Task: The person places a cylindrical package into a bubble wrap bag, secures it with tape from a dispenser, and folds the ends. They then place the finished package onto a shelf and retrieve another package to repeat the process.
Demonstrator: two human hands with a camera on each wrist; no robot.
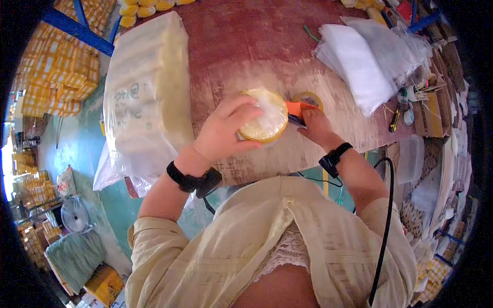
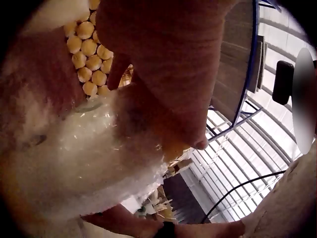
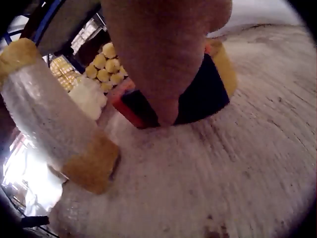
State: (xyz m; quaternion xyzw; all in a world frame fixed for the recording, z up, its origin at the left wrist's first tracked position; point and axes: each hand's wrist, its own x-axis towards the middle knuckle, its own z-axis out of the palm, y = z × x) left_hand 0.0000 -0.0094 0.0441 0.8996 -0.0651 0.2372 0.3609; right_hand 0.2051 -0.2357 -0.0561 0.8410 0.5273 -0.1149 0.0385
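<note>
My left hand (image 1: 223, 126) holds a thick round roll (image 1: 268, 115) wrapped in clear plastic, its fingers and thumb spread around the near-left side. The roll's upper end is whitish with a yellow rim. In the right wrist view the roll (image 3: 47, 111) leans, with yellow tape bands at both ends. My right hand (image 1: 319, 127) grips an orange and dark-blue tape dispenser (image 1: 294, 109) just right of the roll. A ring of yellowish tape (image 1: 308, 94) shows at the dispenser. In the right wrist view the dispenser (image 3: 205, 96) sits low at the wooden tabletop, partly hidden by my hand.
A large plastic-wrapped pack (image 1: 149, 87) lies on the left of the worn red table (image 1: 246, 41). Clear plastic bags (image 1: 359, 61) lie at the back right. A box cutter (image 1: 394, 119) and small tools lie near the right edge. Yellow-ended rolls (image 2: 89, 47) are stacked at the far side.
</note>
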